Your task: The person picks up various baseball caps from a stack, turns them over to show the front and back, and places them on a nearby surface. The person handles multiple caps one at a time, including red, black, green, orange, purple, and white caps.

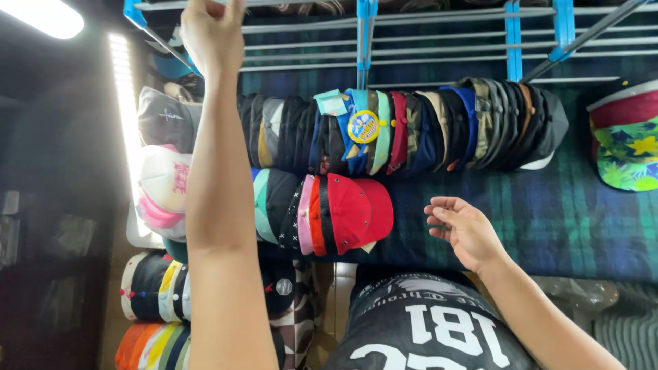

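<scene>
L hand is raised to the far metal rack; fingers hidden at the frame edge, so can't tell its grip. R hand hovers wide and empty just right of the red cap, last in a nested row, stacked to save space.

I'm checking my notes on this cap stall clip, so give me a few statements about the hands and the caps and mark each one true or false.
1. The left hand is raised to the metal rack overhead. True.
2. The right hand holds the red cap. False: it is open, palm up, just right of that cap and apart from it.
3. The red cap sits at the right end of the middle row of stacked caps. True.
4. The caps lie on a plain white cloth. False: the cloth is a blue and green plaid.
5. A cap with a bright floral brim lies at the far right. True.
</scene>
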